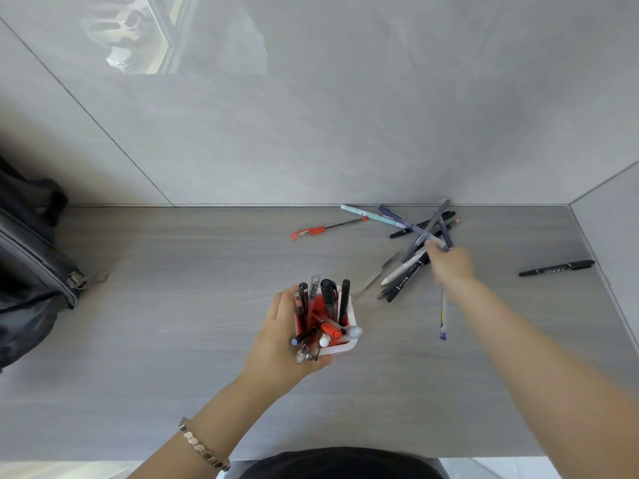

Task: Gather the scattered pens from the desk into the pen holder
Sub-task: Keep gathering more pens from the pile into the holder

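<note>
Left hand (276, 335) wraps the pen holder (340, 345) near centre of the grey surface (173, 305), fingers clamped on its left side. The white holder with its red interior is crowded: black markers, an orange pen, clear-barrelled pens, all standing tilted. Right hand (449, 264) is over the scattered pile (415, 243) at far right, fingers closed on a pen there. A red pen (328, 228) lies apart, far centre; a black marker (556, 267) rests alone far right.
</note>
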`<action>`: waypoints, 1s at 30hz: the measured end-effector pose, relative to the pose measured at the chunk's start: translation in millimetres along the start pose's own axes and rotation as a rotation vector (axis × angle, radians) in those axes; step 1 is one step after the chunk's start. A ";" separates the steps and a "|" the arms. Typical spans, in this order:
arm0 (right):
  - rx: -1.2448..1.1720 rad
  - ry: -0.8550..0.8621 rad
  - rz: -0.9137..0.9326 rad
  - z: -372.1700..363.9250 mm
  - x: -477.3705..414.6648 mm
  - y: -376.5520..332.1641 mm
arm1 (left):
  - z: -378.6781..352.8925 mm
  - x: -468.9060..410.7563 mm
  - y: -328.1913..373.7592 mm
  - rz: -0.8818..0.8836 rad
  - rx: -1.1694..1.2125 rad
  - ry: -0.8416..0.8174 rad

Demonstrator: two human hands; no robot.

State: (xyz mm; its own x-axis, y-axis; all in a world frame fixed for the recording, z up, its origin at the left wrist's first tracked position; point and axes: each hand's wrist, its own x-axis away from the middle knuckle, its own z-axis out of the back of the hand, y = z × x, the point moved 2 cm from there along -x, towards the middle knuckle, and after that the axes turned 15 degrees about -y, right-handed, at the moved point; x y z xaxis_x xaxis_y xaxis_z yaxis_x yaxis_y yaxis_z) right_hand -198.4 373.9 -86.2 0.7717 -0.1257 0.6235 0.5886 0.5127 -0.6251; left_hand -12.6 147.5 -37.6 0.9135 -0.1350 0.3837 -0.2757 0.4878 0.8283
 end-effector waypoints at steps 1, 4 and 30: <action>0.074 -0.006 0.004 -7.0 1.7 -0.7 | 0.5 0.2 0.8 0.000 -0.002 -0.001; 0.128 0.059 0.033 -17.9 5.3 0.4 | 1.2 1.2 2.8 -0.003 -0.011 -0.008; 0.207 0.236 0.923 -72.4 199.1 -17.9 | 12.3 -2.7 13.3 -0.182 -0.025 -0.025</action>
State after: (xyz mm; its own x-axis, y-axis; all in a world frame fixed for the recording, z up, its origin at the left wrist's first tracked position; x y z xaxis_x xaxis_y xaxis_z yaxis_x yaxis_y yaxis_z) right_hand -37.8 278.2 15.1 0.9497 0.2454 -0.1943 -0.3087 0.6310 -0.7117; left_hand -22.5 143.8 -22.6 0.9399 -0.2446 0.2384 -0.0984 0.4745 0.8747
